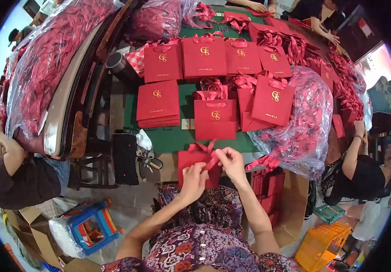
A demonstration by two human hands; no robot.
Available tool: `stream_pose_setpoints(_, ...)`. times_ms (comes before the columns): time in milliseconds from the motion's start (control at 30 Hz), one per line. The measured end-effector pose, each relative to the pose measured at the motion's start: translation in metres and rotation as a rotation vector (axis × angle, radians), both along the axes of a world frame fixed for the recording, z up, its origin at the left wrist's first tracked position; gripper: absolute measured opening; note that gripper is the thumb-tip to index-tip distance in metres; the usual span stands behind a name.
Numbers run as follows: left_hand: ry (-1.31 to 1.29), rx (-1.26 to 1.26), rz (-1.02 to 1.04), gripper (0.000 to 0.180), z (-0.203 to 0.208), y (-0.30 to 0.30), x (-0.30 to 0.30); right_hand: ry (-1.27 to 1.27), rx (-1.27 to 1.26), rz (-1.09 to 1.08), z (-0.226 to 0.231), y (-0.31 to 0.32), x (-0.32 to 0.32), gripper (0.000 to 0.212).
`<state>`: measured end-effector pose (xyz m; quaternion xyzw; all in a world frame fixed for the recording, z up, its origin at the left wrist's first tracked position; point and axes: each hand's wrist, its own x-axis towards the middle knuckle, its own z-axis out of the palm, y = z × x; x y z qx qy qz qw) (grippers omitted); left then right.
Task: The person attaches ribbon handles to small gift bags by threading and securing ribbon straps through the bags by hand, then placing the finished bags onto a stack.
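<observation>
Right before me, at the near edge of the green table, is a red paper gift bag (187, 159) with a red ribbon (210, 148) at its top. My left hand (194, 179) lies against the front of this bag, its fingers closed on the ribbon. Higher and to the right, my right hand (231, 164) pinches another part of the ribbon between thumb and fingers. Just beyond stands another red gift bag (216, 119) with a ribbon handle. Stacked gift bags (158, 102) lie to its left, and a leaning gift bag (272, 100) is at its right.
Several upright gift bags (204, 56) stand farther back. A clear plastic sack of red ribbons (311, 118) bulges at the right. At the left are a dark thermos (122, 67) and a black pouch (125, 158). An orange crate (323, 248) stands on the floor. Other people work around the tables.
</observation>
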<state>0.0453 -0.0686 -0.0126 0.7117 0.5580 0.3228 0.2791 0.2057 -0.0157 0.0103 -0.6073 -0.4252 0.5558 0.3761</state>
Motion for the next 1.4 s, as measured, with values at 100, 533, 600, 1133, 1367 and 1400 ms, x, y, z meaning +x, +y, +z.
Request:
stream_pose_setpoints(100, -0.084, -0.135, -0.009, 0.016, 0.000, -0.010, -0.017, -0.090, 0.019, -0.014, -0.007, 0.004, 0.013, 0.030)
stream_pose_setpoints(533, -0.125, -0.145, 0.036, 0.012, 0.013, 0.009, -0.053, -0.341, 0.376, -0.189, -0.035, 0.010, 0.019, 0.019)
stream_pose_setpoints(600, -0.211, -0.217, 0.048, 0.014, 0.015, 0.013, -0.058, -0.573, 0.527, -0.219, -0.004, 0.003, 0.007, 0.019)
stream_pose_setpoints(1133, -0.157, -0.232, -0.009, 0.032, 0.020, 0.045, -0.060, -0.367, 0.463, 0.244, 0.008, -0.020, -0.015, 0.014)
stream_pose_setpoints(1367, 0.091, -0.078, -0.069, 0.041, 0.003, 0.032, -0.052, -0.444, 0.552, 0.226, -0.008, -0.021, -0.017, 0.016)
stream_pose_setpoints(1400, 0.112, -0.032, -0.059, 0.040, 0.003, 0.031, -0.050, -0.444, 0.551, 0.226, -0.012, -0.021, -0.017, 0.016)
